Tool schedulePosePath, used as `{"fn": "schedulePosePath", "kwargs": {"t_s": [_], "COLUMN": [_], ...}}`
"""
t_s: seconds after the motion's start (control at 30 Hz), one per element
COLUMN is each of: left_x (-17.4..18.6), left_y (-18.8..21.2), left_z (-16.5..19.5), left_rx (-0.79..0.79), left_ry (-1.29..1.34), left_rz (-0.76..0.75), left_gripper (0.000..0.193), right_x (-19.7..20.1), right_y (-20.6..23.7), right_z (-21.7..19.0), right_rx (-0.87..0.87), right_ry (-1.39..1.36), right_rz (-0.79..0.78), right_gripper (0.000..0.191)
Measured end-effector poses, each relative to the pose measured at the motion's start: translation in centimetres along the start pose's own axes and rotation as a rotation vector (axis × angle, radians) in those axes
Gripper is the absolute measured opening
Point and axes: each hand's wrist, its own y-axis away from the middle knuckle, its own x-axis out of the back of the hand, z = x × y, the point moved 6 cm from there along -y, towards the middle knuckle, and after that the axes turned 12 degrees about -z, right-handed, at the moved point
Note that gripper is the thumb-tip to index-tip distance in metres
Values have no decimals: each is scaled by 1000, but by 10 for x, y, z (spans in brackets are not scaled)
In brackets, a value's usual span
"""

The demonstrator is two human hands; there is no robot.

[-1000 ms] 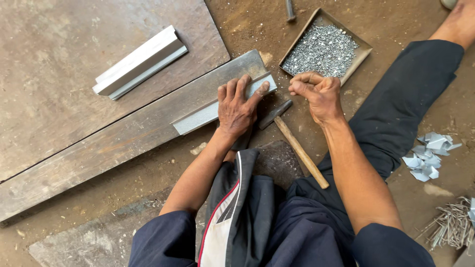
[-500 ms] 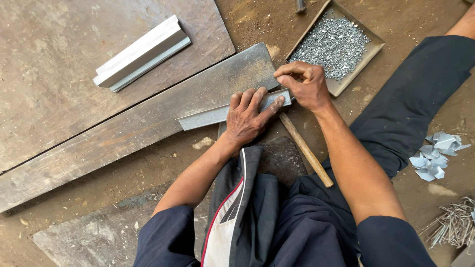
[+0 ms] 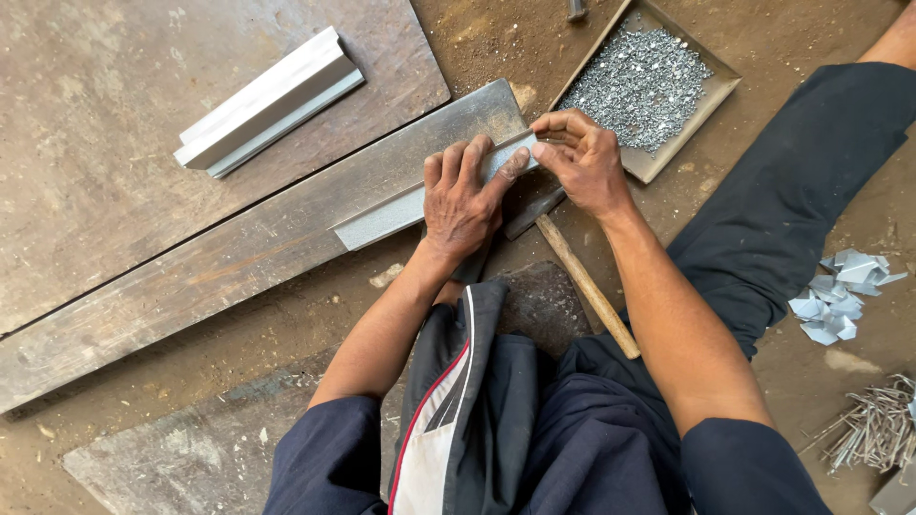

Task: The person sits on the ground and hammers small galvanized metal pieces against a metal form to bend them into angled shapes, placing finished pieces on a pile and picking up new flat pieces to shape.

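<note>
My right hand (image 3: 582,162) has come away from the tray of small metal bits (image 3: 701,105) and now pinches at the end of the metal strip (image 3: 382,217) (on the long plate (image 3: 239,277)), which my left hand (image 3: 465,195) presses flat, fingers spread.

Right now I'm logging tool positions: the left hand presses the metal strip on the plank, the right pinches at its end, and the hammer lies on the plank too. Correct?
Not quite. The hammer lies on the dirt ground below the plank, its handle running toward the person's leg, as the head view shows. The rest holds: the left hand presses the metal strip and the right hand pinches at its end.
</note>
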Motion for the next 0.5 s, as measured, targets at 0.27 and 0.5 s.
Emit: {"fn": "schedulePosePath", "kwargs": {"t_s": [0.27,0.5], "left_x": [18,0], "left_y": [-9,-72], "left_z": [2,-19], "left_rx": [77,-277], "left_ry": [124,111], "left_rz": [-65,-349], "left_gripper": [57,91], "right_x": [-1,0], "right_y": [-6,-10], "right_z": [-3,2], "right_rx": [-46,-51], "right_ry": [45,-25], "right_rz": [28,-4], "right_gripper": [28,38]}}
